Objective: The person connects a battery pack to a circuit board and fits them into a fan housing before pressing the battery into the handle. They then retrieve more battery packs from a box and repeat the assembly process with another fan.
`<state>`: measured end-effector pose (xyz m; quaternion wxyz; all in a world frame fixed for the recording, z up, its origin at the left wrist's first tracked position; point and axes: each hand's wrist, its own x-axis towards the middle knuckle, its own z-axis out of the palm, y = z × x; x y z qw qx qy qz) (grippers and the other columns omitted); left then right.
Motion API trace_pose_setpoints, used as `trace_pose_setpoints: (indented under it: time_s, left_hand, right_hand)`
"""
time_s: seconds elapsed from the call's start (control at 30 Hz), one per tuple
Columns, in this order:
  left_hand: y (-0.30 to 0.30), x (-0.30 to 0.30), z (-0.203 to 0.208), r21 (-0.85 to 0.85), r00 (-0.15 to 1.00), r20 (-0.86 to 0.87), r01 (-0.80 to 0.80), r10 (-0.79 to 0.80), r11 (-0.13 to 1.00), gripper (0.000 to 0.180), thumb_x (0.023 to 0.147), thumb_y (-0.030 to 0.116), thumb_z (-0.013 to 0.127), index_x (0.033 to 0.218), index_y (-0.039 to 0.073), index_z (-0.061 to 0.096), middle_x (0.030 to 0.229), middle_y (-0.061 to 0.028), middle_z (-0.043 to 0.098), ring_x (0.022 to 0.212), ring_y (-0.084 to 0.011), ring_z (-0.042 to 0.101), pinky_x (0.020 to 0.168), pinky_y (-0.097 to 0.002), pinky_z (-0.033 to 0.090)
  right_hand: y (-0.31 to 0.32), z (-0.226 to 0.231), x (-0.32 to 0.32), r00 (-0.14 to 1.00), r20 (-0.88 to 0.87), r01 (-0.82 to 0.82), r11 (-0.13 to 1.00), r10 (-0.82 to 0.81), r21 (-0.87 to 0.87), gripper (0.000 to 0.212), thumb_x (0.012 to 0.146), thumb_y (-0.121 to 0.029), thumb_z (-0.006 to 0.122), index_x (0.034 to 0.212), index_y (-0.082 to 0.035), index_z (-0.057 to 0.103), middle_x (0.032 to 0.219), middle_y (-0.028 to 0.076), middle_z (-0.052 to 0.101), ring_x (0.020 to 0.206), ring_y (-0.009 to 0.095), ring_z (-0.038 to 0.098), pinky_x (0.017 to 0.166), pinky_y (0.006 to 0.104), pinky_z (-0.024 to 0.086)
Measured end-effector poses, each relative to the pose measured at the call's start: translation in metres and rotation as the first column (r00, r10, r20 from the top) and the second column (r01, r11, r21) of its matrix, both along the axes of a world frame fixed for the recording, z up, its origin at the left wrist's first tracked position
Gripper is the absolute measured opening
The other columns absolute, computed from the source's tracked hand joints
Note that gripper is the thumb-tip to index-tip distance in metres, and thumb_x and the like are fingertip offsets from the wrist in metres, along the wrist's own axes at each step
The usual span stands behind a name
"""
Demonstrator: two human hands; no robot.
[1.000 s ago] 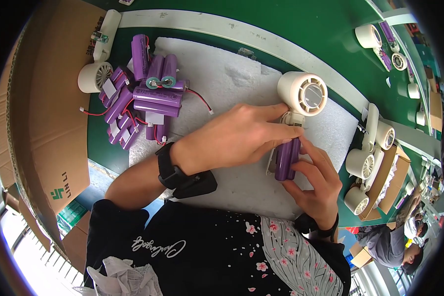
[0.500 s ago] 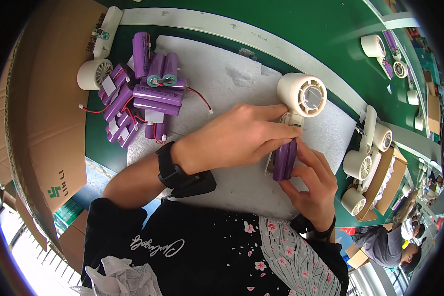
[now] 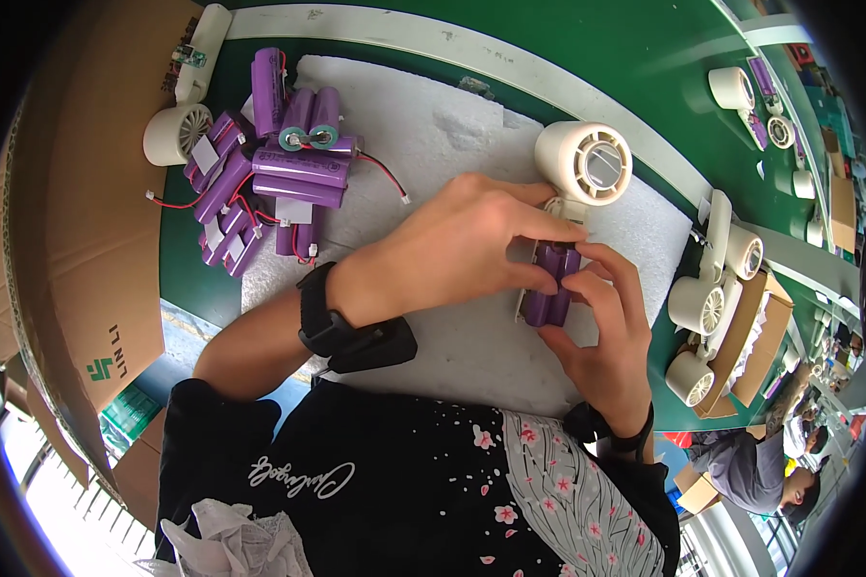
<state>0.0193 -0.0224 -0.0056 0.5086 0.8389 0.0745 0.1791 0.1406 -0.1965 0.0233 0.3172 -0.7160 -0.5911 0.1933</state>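
Observation:
A cream handheld fan (image 3: 570,163) lies on the white foam sheet with its round head away from me and its handle open. A purple two-cell battery pack (image 3: 547,306) sits at the handle, which it mostly covers. My left hand (image 3: 462,236) reaches in from the left; its fingers grip the fan near the neck and its thumb touches the pack. My right hand (image 3: 614,322) is closed around the pack from the right, fingertips on its upper part and thumb at its near end. Fingers partly hide the handle and any wiring.
Purple battery packs (image 3: 298,173) with red and black leads are piled on the foam sheet (image 3: 423,356) at left. A cardboard box (image 3: 77,221) stands far left. More fans (image 3: 698,306) and an open carton (image 3: 741,370) line the right; a co-worker (image 3: 751,471) is beyond.
My left thumb has moved onto the battery pack, and my right fingers have shifted up along it. The pack now sits slightly closer to the fan head.

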Motion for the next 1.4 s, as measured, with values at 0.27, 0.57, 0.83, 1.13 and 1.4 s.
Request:
trace_pose_setpoints:
  time_s: [0.27, 0.57, 0.83, 1.13, 1.4]
  left_hand:
    - [0.002, 0.001, 0.002, -0.052, 0.999, -0.046, 0.024, -0.026, 0.998, 0.051, 0.064, 0.012, 0.086, 0.112, 0.011, 0.072, 0.117, -0.0182, 0.067, 0.092, -0.0311, 0.070, 0.079, -0.0342, 0.058]
    - [0.001, 0.002, 0.008, -0.090, 0.994, -0.105, 0.015, -0.025, 0.996, 0.049, 0.065, 0.009, 0.084, 0.113, 0.010, 0.071, 0.115, -0.0163, 0.068, 0.093, -0.0300, 0.070, 0.080, -0.0338, 0.057]
    - [-0.002, 0.004, 0.006, -0.167, 0.995, -0.095, 0.020, -0.037, 0.986, 0.049, 0.067, 0.008, 0.082, 0.115, 0.011, 0.070, 0.110, -0.0135, 0.070, 0.086, -0.0247, 0.071, 0.078, -0.0320, 0.057]
    - [0.000, -0.003, -0.002, -0.185, 0.994, -0.096, 0.024, -0.042, 0.982, 0.050, 0.071, 0.008, 0.080, 0.120, 0.012, 0.068, 0.119, -0.0134, 0.067, 0.087, -0.0228, 0.070, 0.077, -0.0321, 0.057]
    - [-0.012, -0.007, 0.005, 0.005, 0.950, 0.087, -0.302, 0.301, 0.953, 0.045, 0.078, 0.008, 0.075, 0.122, 0.010, 0.064, 0.132, -0.0206, 0.055, 0.102, -0.0338, 0.065, 0.086, -0.0396, 0.055]
  right_hand:
    - [0.001, -0.004, 0.001, 0.999, -0.042, 0.023, 1.000, -0.024, -0.009, 0.064, 0.051, 0.009, 0.083, 0.107, -0.006, 0.055, 0.124, 0.016, 0.050, 0.092, 0.029, 0.061, 0.073, 0.0366, 0.058]
    - [0.008, -0.005, -0.002, 0.988, -0.100, 0.105, 0.991, -0.114, -0.085, 0.079, 0.050, 0.012, 0.083, 0.120, -0.008, 0.052, 0.122, 0.014, 0.048, 0.096, 0.027, 0.062, 0.073, 0.0344, 0.060]
    - [0.006, -0.003, 0.003, 0.999, -0.007, 0.047, 0.998, -0.048, -0.035, 0.076, 0.052, 0.004, 0.086, 0.122, -0.006, 0.057, 0.121, 0.013, 0.050, 0.096, 0.028, 0.063, 0.076, 0.0354, 0.059]
    - [-0.004, -0.013, -0.004, 0.947, 0.320, -0.062, 0.997, 0.041, 0.054, 0.080, 0.054, -0.004, 0.089, 0.128, -0.003, 0.059, 0.128, 0.012, 0.051, 0.095, 0.028, 0.064, 0.078, 0.0358, 0.058]
    - [0.062, 0.000, 0.028, 0.733, 0.562, 0.316, 0.923, -0.384, 0.218, 0.055, 0.074, -0.011, 0.079, 0.124, -0.002, 0.059, 0.124, 0.015, 0.057, 0.096, 0.030, 0.064, 0.077, 0.0391, 0.056]
